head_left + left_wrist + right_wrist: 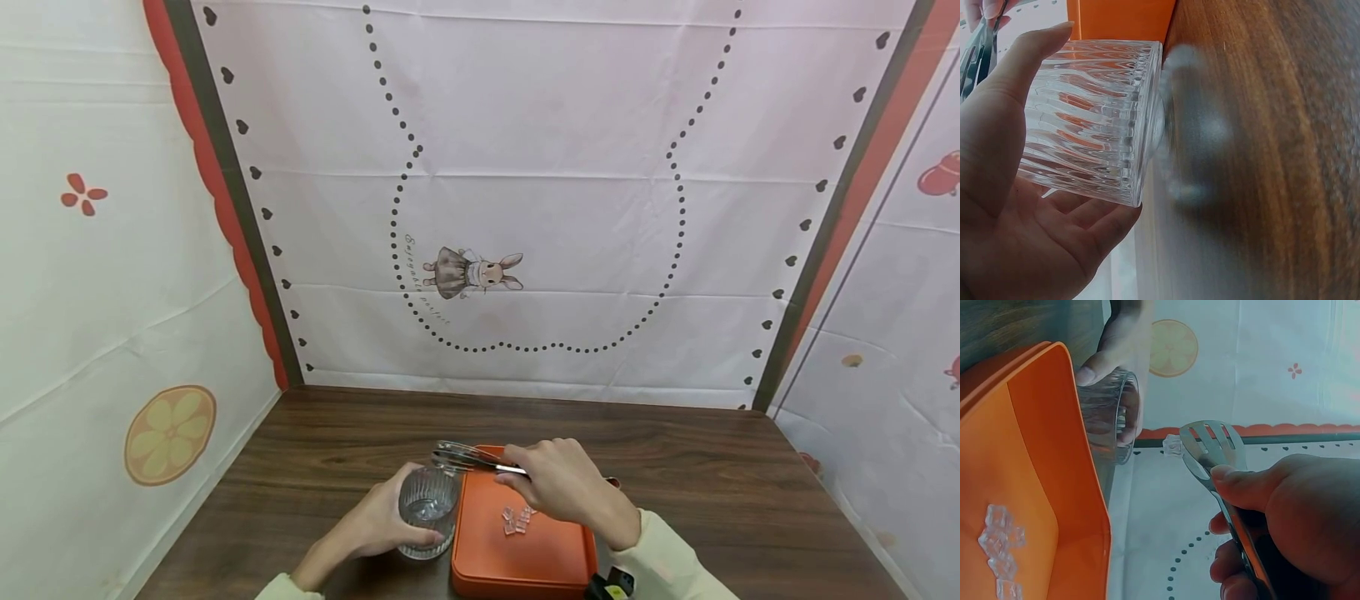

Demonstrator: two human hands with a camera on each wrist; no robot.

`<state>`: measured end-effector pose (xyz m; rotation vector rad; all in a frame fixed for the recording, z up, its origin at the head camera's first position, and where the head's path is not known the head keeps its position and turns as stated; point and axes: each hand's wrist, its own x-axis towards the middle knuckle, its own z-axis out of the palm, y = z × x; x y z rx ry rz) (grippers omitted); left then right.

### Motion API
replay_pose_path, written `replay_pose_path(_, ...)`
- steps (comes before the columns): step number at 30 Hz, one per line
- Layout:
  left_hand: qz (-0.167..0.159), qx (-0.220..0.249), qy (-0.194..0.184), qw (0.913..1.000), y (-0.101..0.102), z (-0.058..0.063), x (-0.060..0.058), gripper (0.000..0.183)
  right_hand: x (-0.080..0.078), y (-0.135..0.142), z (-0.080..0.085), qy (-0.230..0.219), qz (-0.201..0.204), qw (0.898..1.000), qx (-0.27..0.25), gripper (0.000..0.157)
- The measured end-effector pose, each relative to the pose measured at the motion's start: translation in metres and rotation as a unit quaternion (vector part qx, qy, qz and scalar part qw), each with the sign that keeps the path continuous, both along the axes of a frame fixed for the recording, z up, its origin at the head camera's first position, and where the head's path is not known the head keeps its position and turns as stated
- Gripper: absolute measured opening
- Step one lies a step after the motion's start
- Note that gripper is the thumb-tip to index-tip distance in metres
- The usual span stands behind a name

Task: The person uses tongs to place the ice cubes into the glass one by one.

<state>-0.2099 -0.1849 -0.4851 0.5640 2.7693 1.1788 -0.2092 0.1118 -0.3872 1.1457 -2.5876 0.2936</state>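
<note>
My left hand (378,521) grips a ribbed clear glass (430,500), thumb on the near side and fingers round the far side. The glass stands upright left of an orange tray (525,562), its base on or just above the table. In my right hand (562,483) are metal serving tongs (467,457), held over the tray's far left part with their slotted heads toward the glass. A clear ice-like cube (1172,445) sits at the tongs' tips in the right wrist view, outside the glass rim. Several similar clear cubes (516,521) lie in the tray.
The dark wood table (360,425) reaches back to a printed white cloth (570,208). More cloth hangs on the left (90,317) and right sides (885,400). A small black device (611,583) is by the right sleeve.
</note>
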Motion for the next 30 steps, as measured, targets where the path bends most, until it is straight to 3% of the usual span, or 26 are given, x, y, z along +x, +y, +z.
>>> replay_pose_path(9, 0.006, -0.002, 0.001, 1.0000, 0.0009, 0.0003, 0.0006, 0.092, 0.0009, -0.0075, 0.0005, -0.013, 0.010, 1.000, 0.002, 0.018)
replay_pose_path(20, 0.022, -0.014, -0.014, 0.9996, 0.0023, 0.0013, 0.0031, 0.109, 0.0019, -0.0102, -0.0007, 0.002, 0.018, 1.000, 0.007, 0.024)
replay_pose_path(30, 0.014, -0.020, -0.002, 0.9997, 0.0004, -0.0005, -0.0002, 0.098, 0.0002, -0.0014, -0.0011, -0.036, 0.008, 0.999, 0.002, 0.027)
